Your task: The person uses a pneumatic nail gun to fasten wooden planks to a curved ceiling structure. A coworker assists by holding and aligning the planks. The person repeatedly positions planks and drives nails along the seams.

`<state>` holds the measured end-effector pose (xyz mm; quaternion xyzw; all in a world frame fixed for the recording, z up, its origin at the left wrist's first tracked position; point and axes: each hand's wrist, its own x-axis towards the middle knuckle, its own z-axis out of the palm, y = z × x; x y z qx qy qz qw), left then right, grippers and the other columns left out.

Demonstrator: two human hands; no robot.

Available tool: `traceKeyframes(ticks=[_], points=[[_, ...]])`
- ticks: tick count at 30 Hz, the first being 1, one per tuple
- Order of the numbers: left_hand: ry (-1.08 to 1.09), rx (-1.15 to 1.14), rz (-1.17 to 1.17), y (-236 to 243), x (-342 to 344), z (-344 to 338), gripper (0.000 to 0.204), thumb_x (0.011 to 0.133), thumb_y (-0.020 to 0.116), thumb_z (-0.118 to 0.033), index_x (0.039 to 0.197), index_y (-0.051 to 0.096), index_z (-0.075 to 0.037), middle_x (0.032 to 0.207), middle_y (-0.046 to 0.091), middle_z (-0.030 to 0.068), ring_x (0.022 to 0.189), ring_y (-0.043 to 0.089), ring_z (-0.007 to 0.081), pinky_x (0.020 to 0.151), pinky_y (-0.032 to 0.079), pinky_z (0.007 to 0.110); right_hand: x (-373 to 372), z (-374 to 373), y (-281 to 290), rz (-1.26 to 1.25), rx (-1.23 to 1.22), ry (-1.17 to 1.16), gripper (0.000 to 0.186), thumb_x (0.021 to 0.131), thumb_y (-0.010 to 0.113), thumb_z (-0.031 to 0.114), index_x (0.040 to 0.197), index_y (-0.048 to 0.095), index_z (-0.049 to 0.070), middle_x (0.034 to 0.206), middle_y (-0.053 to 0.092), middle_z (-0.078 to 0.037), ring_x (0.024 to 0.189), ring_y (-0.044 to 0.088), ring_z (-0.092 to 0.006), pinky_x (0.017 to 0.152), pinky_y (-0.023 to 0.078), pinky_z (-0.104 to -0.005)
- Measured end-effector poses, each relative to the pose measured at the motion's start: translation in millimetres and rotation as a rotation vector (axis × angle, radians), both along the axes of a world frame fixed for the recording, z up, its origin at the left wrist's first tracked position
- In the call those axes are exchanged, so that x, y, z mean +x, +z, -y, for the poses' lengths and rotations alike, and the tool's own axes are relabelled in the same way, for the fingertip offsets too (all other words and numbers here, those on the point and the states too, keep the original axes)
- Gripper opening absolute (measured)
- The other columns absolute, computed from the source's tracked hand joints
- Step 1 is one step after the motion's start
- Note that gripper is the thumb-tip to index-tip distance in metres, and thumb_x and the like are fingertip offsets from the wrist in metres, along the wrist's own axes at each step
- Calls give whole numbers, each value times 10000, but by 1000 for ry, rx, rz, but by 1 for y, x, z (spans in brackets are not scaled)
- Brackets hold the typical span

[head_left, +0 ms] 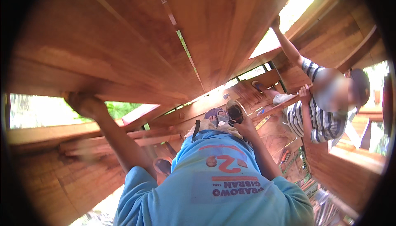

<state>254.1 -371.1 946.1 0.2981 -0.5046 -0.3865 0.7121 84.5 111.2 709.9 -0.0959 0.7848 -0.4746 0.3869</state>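
Note:
Overhead, a large reddish wooden panel (pixel 123 28) fills the upper view. My left hand (pixel 84 104) is raised at the left, its fingers wrapped on the lower edge of this panel. My right hand (pixel 243 128) is low by my waist, just above my blue shirt, closed on something dark that I cannot make out. Beyond it are a foot in a purple sandal (pixel 212 115) and a rounded dark object (pixel 234 111) with a pale rim.
A co-worker (pixel 313 118) in a striped shirt stands at the right, one hand high on a panel edge, the other holding a wooden strip (pixel 277 107). Plank boards (pixel 53 172) surround us, with gaps showing daylight. Tools (pixel 284 156) and green wire mesh lie lower right.

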Motion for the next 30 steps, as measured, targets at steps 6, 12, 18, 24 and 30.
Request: traceKeyframes(ticks=[6, 12, 18, 24, 30], points=[[-96, -46, -23, -31, -13, -2, 515, 1071, 462, -314, 1425, 507, 56, 1454, 494, 194, 1289, 524, 319, 1113, 450, 464, 4, -5, -20, 136, 135, -31, 82, 829, 691, 91, 844, 633, 35, 635, 554, 14, 505, 500, -86, 454, 372, -297], [181, -248, 389, -42, -13, -7, 446, 1074, 431, -217, 1366, 545, 100, 1385, 562, 239, 1236, 577, 370, 1060, 496, 450, 4, -1, -26, 192, 147, -44, 129, 822, 713, 112, 859, 626, 23, 647, 559, 13, 511, 496, -82, 452, 368, -291], [508, -461, 770, -51, -4, -3, 478, 1008, 538, -256, 1303, 581, 118, 1319, 612, 288, 1191, 604, 474, 1020, 518, 495, 6, 3, -38, 212, 129, 0, 211, 817, 757, 169, 945, 671, 25, 634, 554, 14, 512, 501, -84, 448, 379, -305], [570, -459, 802, -51, 2, -1, 419, 951, 553, -241, 1235, 623, 60, 1237, 646, 229, 1141, 621, 421, 986, 522, 482, 13, -13, -75, 201, 333, 34, 242, 802, 782, 201, 924, 673, 23, 664, 584, -5, 513, 494, -96, 458, 393, -324], [16, -90, -114, -49, -4, 1, 392, 988, 484, -287, 1203, 677, -21, 1183, 677, 138, 1045, 655, 326, 993, 533, 459, 11, -35, -98, 400, 300, -133, 282, 852, 737, 127, 1028, 540, 30, 670, 528, -19, 497, 514, -117, 431, 417, -308]])
